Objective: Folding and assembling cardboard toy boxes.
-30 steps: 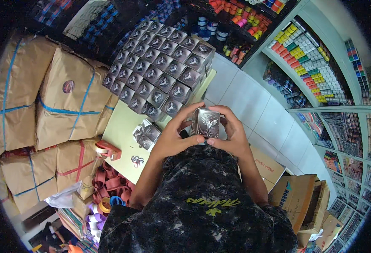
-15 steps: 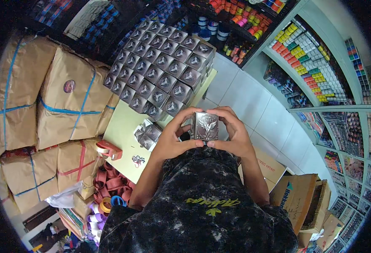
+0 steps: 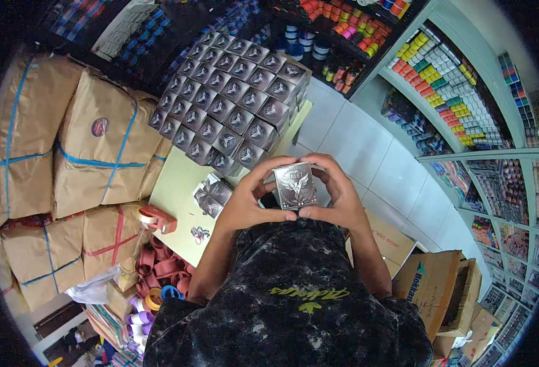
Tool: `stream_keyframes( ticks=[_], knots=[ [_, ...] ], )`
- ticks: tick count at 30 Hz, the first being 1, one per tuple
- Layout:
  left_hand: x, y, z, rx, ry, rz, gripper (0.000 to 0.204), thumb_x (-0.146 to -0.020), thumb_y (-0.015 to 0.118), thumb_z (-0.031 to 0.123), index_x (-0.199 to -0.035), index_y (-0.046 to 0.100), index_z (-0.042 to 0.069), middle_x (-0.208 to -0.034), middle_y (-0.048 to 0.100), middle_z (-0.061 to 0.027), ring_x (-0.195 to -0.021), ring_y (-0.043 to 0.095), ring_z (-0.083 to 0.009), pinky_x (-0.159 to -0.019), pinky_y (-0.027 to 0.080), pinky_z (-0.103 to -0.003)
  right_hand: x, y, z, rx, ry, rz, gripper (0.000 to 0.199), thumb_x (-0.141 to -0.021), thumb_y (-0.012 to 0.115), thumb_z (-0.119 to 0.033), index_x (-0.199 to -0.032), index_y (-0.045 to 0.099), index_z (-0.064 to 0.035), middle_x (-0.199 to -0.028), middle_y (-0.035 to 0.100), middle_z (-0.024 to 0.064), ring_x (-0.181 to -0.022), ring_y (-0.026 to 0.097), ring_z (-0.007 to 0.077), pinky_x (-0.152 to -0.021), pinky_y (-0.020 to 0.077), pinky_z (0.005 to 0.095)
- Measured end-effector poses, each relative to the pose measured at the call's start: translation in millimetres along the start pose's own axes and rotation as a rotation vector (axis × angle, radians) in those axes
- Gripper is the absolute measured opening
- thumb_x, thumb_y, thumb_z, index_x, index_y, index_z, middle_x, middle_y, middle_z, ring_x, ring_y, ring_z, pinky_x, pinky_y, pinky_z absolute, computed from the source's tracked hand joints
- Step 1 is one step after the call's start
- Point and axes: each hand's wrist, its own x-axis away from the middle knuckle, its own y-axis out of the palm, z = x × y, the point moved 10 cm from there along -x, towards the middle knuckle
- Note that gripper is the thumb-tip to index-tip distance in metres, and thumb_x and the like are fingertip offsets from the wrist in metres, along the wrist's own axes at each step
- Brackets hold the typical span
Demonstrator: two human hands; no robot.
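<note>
A small dark silver box (image 3: pixel 295 185) with a winged emblem is held up in front of my chest between both hands. My left hand (image 3: pixel 254 199) grips its left side, with the thumb at the lower edge and fingers along the top. My right hand (image 3: pixel 338 196) holds the right side the same way, and the two thumbs nearly meet below the box. Beyond my hands, a large stack of matching boxes (image 3: pixel 220 101) covers the far part of the pale yellow table (image 3: pixel 180 205). A bundle wrapped in clear plastic (image 3: pixel 213 194) lies just left of my left wrist.
A red tape dispenser (image 3: pixel 159 219) and a small pile of stickers (image 3: pixel 199 233) are on the table. Brown paper parcels (image 3: pixel 101 137) crowd the left side. Red tape rings (image 3: pixel 156 263) lie near my left elbow. Cardboard boxes (image 3: pixel 428 287) stand at lower right; shelves of spools (image 3: pixel 447 92) line the right.
The box has tilted and turned slightly between my hands, so more of its emblem face shows. Both hands still hold it in nearly the same place.
</note>
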Motion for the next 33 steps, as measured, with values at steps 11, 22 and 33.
stream_keyframes(
  ticks=[11,22,33],
  knots=[
    [1.8,2.2,4.8,-0.047,0.037,-0.001,0.091,-0.061,0.095,0.006,-0.142,0.054,0.002,-0.145,0.048,-0.0108,-0.135,0.048,-0.0222,-0.112,0.043,-0.04,0.8,0.9,-0.2,0.064,-0.004,-0.049,0.084,-0.066,0.093,-0.019,-0.138,0.052,-0.0043,-0.133,0.049,0.0108,-0.13,0.048,0.0262,-0.11,0.0402,0.0393],
    [3.1,4.7,10.1,-0.126,0.097,-0.032,0.083,-0.066,0.09,0.004,-0.142,0.056,0.007,-0.145,0.05,-0.0086,-0.136,0.048,-0.0229,-0.113,0.044,-0.043,4.0,2.8,0.9,0.01,-0.032,-0.053,0.083,-0.067,0.092,-0.013,-0.139,0.051,-0.0056,-0.136,0.046,0.0106,-0.133,0.046,0.0265,-0.112,0.0403,0.0416],
    [3.3,0.1,5.5,-0.064,0.156,0.095,0.084,-0.064,0.093,0.006,-0.135,0.051,0.0,-0.143,0.053,-0.0197,-0.135,0.052,-0.0292,-0.11,0.047,-0.047,5.0,-1.0,4.9,-0.048,-0.004,-0.034,0.084,-0.07,0.09,-0.009,-0.141,0.047,-0.005,-0.139,0.045,0.0101,-0.136,0.044,0.0258,-0.112,0.0402,0.0446]
  ],
)
